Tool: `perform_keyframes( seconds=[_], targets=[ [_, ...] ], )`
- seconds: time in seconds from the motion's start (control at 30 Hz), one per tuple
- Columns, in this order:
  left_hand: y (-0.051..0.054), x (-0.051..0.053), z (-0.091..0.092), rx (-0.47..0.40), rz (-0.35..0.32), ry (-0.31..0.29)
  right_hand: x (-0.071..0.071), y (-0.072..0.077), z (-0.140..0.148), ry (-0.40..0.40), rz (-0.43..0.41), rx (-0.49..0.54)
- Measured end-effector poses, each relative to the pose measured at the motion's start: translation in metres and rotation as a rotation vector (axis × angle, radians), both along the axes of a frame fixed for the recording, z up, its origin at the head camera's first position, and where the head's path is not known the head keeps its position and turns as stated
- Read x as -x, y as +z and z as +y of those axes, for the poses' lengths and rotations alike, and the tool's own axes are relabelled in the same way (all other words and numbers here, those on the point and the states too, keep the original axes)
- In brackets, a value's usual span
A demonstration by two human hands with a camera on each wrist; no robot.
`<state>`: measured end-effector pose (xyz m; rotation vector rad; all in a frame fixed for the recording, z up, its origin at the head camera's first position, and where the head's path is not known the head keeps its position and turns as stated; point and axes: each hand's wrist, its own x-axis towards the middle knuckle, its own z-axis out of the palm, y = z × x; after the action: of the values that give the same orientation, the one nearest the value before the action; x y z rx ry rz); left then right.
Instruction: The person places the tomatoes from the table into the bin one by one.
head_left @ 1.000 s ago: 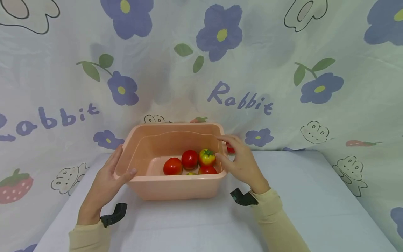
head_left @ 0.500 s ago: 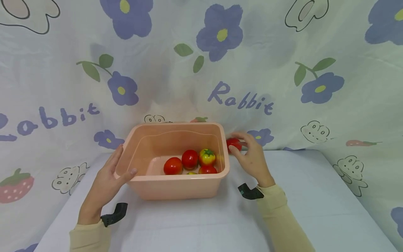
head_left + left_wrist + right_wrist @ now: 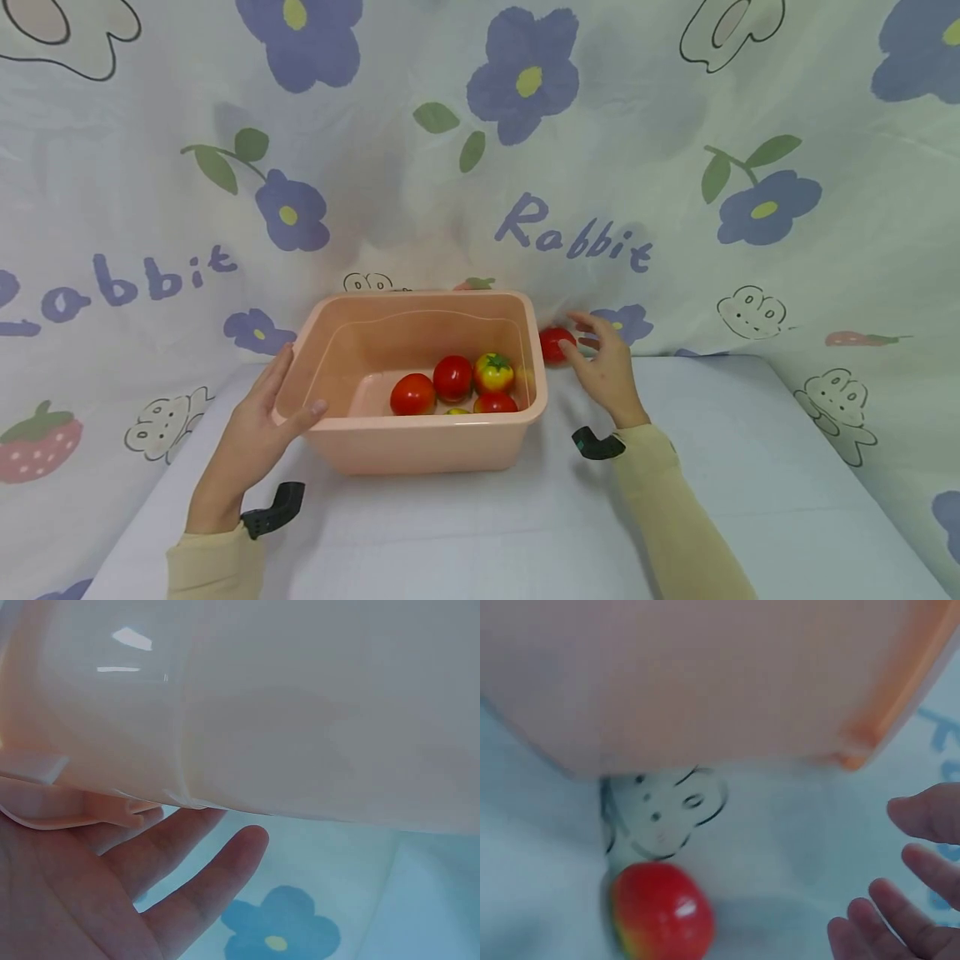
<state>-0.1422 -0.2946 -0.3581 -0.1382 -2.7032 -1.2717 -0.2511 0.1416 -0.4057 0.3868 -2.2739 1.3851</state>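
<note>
A peach plastic bin (image 3: 420, 447) stands in the middle of the table. My left hand (image 3: 253, 433) holds its left corner, the thumb over the near rim and the fingers along the outer side; the left wrist view shows those fingers (image 3: 206, 889) under the rim. Inside are red tomatoes (image 3: 413, 395), a yellow-and-red fruit with a green top (image 3: 493, 374) and a yellow piece partly hidden by the near rim. Right of the bin lies a glossy red fruit (image 3: 664, 911) with a yellow-green end. My right hand (image 3: 609, 367) is beside it, fingers spread and apart from it in the right wrist view.
A white cloth covers the table (image 3: 712, 467). Behind it hangs a printed curtain (image 3: 420, 192) with blue flowers and rabbits, close to the bin's far side. A black strap piece (image 3: 598, 444) sticks out from the right wrist, another (image 3: 274, 510) from the left.
My right hand has moved from the bin's right rim out to the right, to the red fruit, and then slightly off it. The left hand and the bin have stayed in place.
</note>
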Motion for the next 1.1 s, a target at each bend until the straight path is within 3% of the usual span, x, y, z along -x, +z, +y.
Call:
perform_keyframes(
  seconds=[0.33, 0.77, 1.1],
  targets=[
    [0.0, 0.0, 0.0, 0.006, -0.012, 0.008, 0.028, -0.025, 0.01, -0.013, -0.083, 0.075],
    [0.0, 0.0, 0.001, -0.011, -0.004, 0.002, 0.054, -0.042, 0.01, -0.021, -0.277, -0.032],
    [0.0, -0.001, 0.001, -0.008, 0.004, 0.001, 0.065, -0.053, 0.008, 0.015, -0.354, -0.109]
  ],
)
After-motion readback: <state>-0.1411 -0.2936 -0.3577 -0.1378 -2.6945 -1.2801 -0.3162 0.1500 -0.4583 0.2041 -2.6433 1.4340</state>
